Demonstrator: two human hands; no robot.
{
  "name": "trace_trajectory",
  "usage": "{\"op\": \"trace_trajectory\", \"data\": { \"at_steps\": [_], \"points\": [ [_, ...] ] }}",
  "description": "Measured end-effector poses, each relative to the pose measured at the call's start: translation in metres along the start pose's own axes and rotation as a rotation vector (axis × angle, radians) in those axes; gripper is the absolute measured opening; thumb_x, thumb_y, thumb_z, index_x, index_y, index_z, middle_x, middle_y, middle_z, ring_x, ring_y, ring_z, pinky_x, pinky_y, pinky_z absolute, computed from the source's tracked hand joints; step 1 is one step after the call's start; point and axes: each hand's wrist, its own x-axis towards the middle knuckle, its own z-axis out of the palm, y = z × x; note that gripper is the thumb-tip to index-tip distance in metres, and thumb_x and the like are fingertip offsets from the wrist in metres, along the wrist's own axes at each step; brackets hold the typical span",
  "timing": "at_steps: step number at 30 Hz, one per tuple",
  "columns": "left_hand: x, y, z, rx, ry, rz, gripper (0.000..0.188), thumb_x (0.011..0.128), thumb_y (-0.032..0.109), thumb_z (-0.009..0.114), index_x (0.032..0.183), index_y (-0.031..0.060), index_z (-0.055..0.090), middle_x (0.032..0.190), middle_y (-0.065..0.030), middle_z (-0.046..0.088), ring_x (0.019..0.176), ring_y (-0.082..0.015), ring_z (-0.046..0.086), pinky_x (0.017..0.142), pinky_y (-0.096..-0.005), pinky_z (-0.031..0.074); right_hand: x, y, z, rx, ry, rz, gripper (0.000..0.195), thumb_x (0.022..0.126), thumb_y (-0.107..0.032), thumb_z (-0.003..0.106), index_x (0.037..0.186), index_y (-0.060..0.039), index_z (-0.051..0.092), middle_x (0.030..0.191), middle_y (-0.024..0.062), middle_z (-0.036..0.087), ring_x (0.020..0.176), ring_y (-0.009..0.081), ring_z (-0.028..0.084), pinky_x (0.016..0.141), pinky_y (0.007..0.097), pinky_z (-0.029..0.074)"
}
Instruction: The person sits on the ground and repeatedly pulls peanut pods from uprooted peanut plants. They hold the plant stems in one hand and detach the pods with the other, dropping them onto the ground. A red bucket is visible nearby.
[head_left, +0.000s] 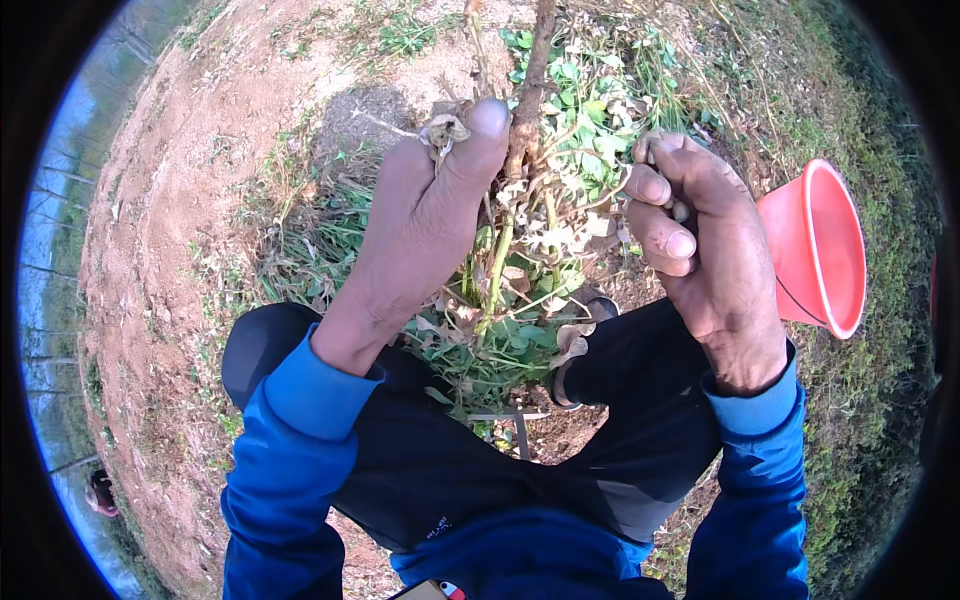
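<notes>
My left hand (427, 217) is closed around an uprooted leafy plant, its thumb lying along the stems near the thick brown root (531, 90). A dry, shrivelled pod or husk (446, 133) sits beside that thumb. Pale thin roots and withered leaves hang in front of me, and green stems (496, 274) reach down between my knees. To the right of the plant, my right hand (712, 225) has its fingers curled, palm partly turned up. A small, roundish brown thing (680, 211), perhaps a pod, shows between those fingers. One thin root strand runs close to the fingertips.
A pink plastic bucket (817, 255) is just beyond my right hand. Green leafy plants (592, 97) lie on the soil ahead. Thin metal bars (521, 435) show below, between my legs. Another person (101, 493) is far off at the left edge.
</notes>
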Motion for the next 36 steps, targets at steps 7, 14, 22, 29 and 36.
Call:
{"op": "trace_trajectory", "data": {
  "at_steps": [7,14,22,29,36],
  "points": [
    [0.004,0.004,-0.016,-0.246,-0.138,-0.165,0.057,0.105,0.048,0.034,0.113,-0.0012,0.063,0.102,-0.0117,0.068,0.097,-0.0176,0.064,0.088,-0.0330,0.051,0.000,0.001,0.016,-0.028,-0.109,0.024,0.013,0.094,-0.006,0.045,0.094,0.0006,0.057,0.079,0.0045,0.059,0.050,0.0065,0.046,0.039,0.0184,0.029],
    [0.001,-0.003,-0.032,-1.046,-0.239,-0.065,0.074,0.103,0.055,0.018,0.105,-0.0053,0.061,0.060,-0.0132,0.057,0.060,-0.0254,0.059,0.094,-0.0443,0.048,-0.001,0.000,0.016,0.112,-0.229,0.064,0.020,0.103,-0.019,0.051,0.096,-0.0015,0.059,0.078,0.0035,0.058,0.049,0.0043,0.042,0.039,0.0161,0.026],
    [0.005,-0.011,-0.029,-1.216,-0.367,-0.212,0.081,0.098,0.066,0.029,0.116,-0.0092,0.053,0.081,-0.0248,0.067,0.056,-0.0285,0.064,0.053,-0.0340,0.053,-0.005,0.005,0.017,-0.037,-0.217,0.091,0.021,0.102,-0.021,0.055,0.097,-0.0019,0.062,0.074,0.0015,0.055,0.047,0.0039,0.039,0.038,0.0167,0.022],
    [0.007,-0.010,-0.033,-1.206,-0.440,-0.118,0.084,0.098,0.067,0.028,0.127,-0.0093,0.048,0.097,-0.0300,0.066,0.061,-0.0309,0.067,0.065,-0.0393,0.056,-0.006,0.001,0.023,-0.112,-0.170,0.057,0.022,0.104,-0.019,0.049,0.099,0.0011,0.057,0.072,0.0008,0.049,0.044,0.0014,0.035,0.036,0.0149,0.024],
    [0.007,-0.013,-0.033,-1.244,-0.491,-0.120,0.089,0.098,0.067,0.022,0.132,-0.0119,0.045,0.096,-0.0295,0.066,0.063,-0.0313,0.067,0.067,-0.0405,0.056,-0.006,0.002,0.017,-0.064,-0.191,0.116,0.018,0.101,-0.015,0.051,0.099,-0.0001,0.061,0.074,0.0014,0.054,0.046,0.0034,0.039,0.038,0.0159,0.023]
  ]
}}
